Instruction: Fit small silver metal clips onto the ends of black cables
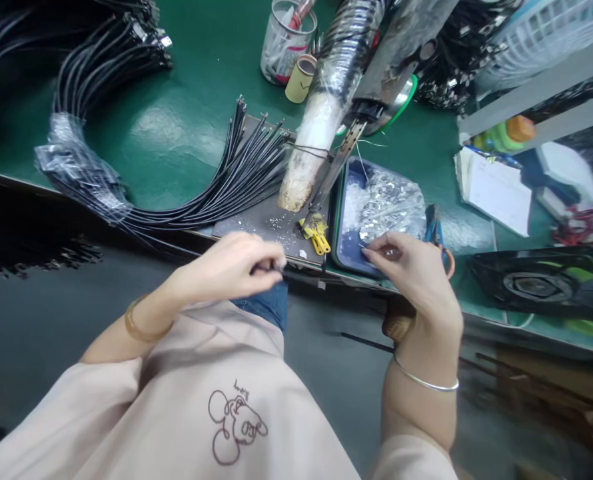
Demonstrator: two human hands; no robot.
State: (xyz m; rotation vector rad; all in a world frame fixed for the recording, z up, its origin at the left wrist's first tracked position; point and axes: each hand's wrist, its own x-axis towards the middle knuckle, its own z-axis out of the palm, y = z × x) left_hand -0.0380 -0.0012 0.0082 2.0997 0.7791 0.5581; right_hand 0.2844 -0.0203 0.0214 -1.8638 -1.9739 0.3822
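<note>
My left hand (241, 265) is closed in front of the table edge, pinching what looks like the dark end of a black cable; blur and the fingers hide most of it. Behind it, a bundle of black cables (196, 210) lies across a grey board (271, 230), loose ends fanned out. Over the front of a blue tray (349, 250), my right hand (414, 270) has thumb and forefinger pressed together on a tiny, pale, thin piece too small to name. A clear bag of small silvery metal parts (394, 203) sits in the tray.
A wrapped tube (321, 113) and a metal arm (349, 143) slant down over the board. Yellow clips (316, 233) hang at its tip. Blue-handled scissors (435, 230), a black fan-like device (541, 283), a notepad (494, 190) and a clear cup (276, 50) are on the green table.
</note>
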